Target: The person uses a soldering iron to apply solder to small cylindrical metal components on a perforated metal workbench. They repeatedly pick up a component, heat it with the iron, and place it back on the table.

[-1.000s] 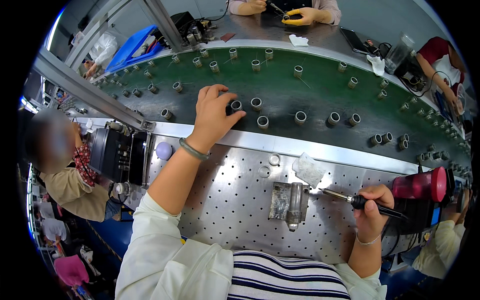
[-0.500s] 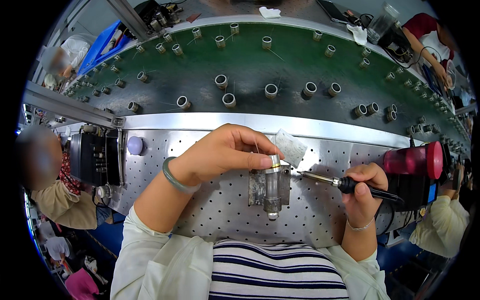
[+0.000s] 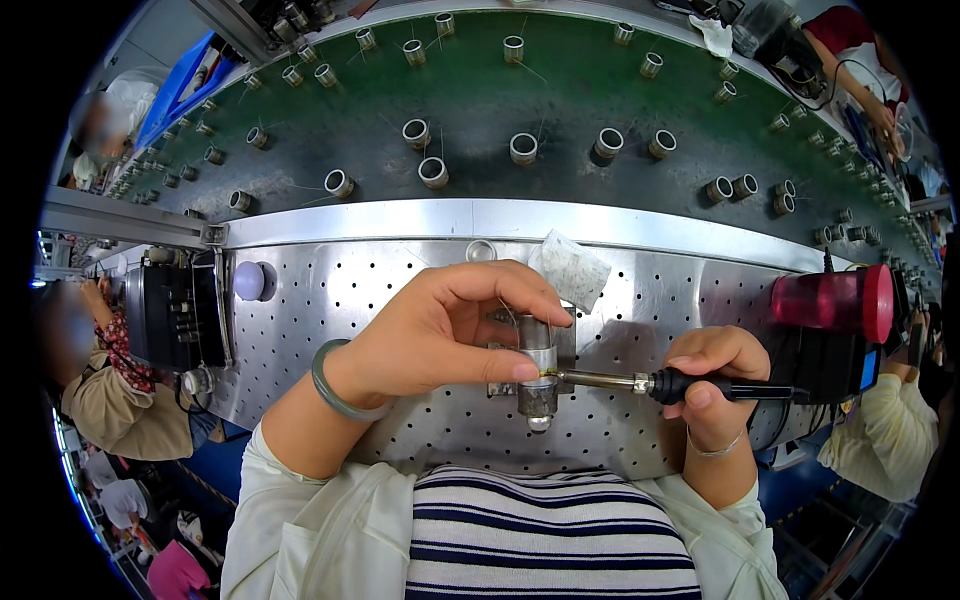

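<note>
My left hand [image 3: 440, 325] pinches a silvery metal cylinder [image 3: 538, 334] between thumb and fingers. It lies over a dark metal holder [image 3: 567, 346] on the perforated bench, with its rounded end toward me. A thin wire stands up by the fingers. In my right hand [image 3: 718, 385] is a soldering iron [image 3: 605, 381], gripped by its black handle. Its tip meets the side of the cylinder at a yellowish band just beside my left thumb. The exact contact spot is small and partly hidden.
Beyond the bench's metal rail [image 3: 380, 217], a green belt [image 3: 480, 90] carries many upright metal sleeves [image 3: 523, 148]. A crumpled whitish pad [image 3: 572, 270] lies behind the holder. A red container [image 3: 835, 300] stands at right, a purple knob [image 3: 250, 281] at left. Other people sit on both sides.
The iron's tip has moved left from clear of the cylinder onto its side. My left thumb and the cylinder's yellowish band are nearer to me. The whole view has shifted slightly.
</note>
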### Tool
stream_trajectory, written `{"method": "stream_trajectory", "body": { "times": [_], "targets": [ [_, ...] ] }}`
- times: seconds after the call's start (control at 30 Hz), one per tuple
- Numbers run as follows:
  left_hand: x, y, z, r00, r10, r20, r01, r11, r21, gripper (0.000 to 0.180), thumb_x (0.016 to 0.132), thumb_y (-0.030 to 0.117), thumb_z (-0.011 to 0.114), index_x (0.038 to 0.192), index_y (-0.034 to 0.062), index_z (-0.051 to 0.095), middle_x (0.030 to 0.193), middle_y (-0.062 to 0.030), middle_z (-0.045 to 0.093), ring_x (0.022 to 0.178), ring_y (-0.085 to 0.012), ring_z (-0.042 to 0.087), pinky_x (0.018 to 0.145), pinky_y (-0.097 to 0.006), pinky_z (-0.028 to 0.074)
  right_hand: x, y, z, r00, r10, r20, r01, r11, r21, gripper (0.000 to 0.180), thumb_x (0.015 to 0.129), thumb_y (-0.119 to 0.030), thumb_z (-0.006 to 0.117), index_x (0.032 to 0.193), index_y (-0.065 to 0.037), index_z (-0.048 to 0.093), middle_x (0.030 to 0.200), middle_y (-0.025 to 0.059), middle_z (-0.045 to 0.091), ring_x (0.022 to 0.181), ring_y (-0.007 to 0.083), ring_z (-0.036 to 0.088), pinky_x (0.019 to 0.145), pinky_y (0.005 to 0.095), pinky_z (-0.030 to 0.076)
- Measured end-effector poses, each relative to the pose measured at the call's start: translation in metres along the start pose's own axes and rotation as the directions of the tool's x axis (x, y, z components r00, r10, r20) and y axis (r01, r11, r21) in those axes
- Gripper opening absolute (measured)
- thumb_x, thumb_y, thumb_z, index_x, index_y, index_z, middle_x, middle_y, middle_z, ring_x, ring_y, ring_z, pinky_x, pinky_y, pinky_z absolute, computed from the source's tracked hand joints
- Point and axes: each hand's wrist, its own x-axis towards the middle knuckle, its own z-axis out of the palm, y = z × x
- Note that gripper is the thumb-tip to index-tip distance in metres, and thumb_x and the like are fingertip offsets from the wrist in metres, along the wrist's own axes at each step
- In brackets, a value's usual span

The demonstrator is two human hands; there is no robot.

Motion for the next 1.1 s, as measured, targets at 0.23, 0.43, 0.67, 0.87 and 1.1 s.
{"method": "stream_trajectory", "body": {
  "times": [0.23, 0.43, 0.67, 0.87, 1.1],
  "targets": [
    [0.0, 0.0, 0.0, 0.999, 0.05, 0.016, -0.05, 0.999, 0.015, 0.017, 0.069, -0.006, 0.076, 0.083, 0.0031, 0.07, 0.111, -0.0155, 0.058, 0.1, -0.022, 0.058, 0.09, -0.032, 0.047, -0.003, -0.001, -0.002, 1.0, 0.005, 0.013, -0.005, 0.999, 0.046, 0.019, 0.072, 0.001, 0.073, 0.086, 0.007, 0.063, 0.069, 0.0125, 0.063, 0.056, 0.0176, 0.061, 0.052, 0.0254, 0.046],
    [0.001, -0.006, -0.004, 0.995, 0.092, 0.038, -0.093, 0.996, 0.004, 0.016, 0.068, -0.005, 0.077, 0.079, 0.0047, 0.071, 0.111, -0.0167, 0.057, 0.101, -0.0236, 0.058, 0.091, -0.033, 0.047, -0.002, 0.002, -0.005, 0.998, -0.047, 0.046, 0.046, 0.999, 0.028, 0.021, 0.07, 0.001, 0.074, 0.088, 0.007, 0.064, 0.068, 0.0126, 0.063, 0.055, 0.0181, 0.06, 0.051, 0.0258, 0.045],
    [0.001, -0.004, -0.005, 0.994, 0.096, 0.047, -0.097, 0.995, 0.019, 0.015, 0.068, -0.005, 0.077, 0.078, 0.0054, 0.072, 0.111, -0.0175, 0.058, 0.104, -0.0248, 0.057, 0.094, -0.035, 0.045, -0.002, 0.002, -0.005, 0.998, -0.036, 0.042, 0.036, 0.999, -0.008, 0.022, 0.069, 0.001, 0.075, 0.087, 0.007, 0.064, 0.068, 0.013, 0.063, 0.055, 0.0183, 0.06, 0.051, 0.0258, 0.045],
    [0.002, -0.006, -0.007, 0.987, 0.137, 0.088, -0.141, 0.989, 0.038, 0.021, 0.069, -0.006, 0.075, 0.088, 0.0025, 0.071, 0.11, -0.0181, 0.059, 0.103, -0.0234, 0.059, 0.092, -0.033, 0.047, -0.002, 0.002, -0.006, 0.998, -0.04, 0.056, 0.041, 0.999, -0.026, 0.022, 0.068, 0.0, 0.075, 0.086, 0.006, 0.065, 0.067, 0.0127, 0.063, 0.055, 0.019, 0.06, 0.052, 0.0261, 0.045],
    [0.004, 0.005, -0.002, 0.991, -0.122, 0.05, 0.126, 0.988, -0.094, 0.061, 0.074, -0.004, 0.07, 0.131, -0.0053, 0.047, 0.104, -0.0191, 0.063, 0.094, -0.0173, 0.062, 0.08, -0.025, 0.053, -0.002, 0.002, -0.01, 0.996, -0.057, 0.072, 0.064, 0.993, -0.101, 0.022, 0.066, -0.001, 0.077, 0.084, 0.005, 0.065, 0.066, 0.0123, 0.063, 0.054, 0.0192, 0.059, 0.052, 0.027, 0.044]
  ]
}}
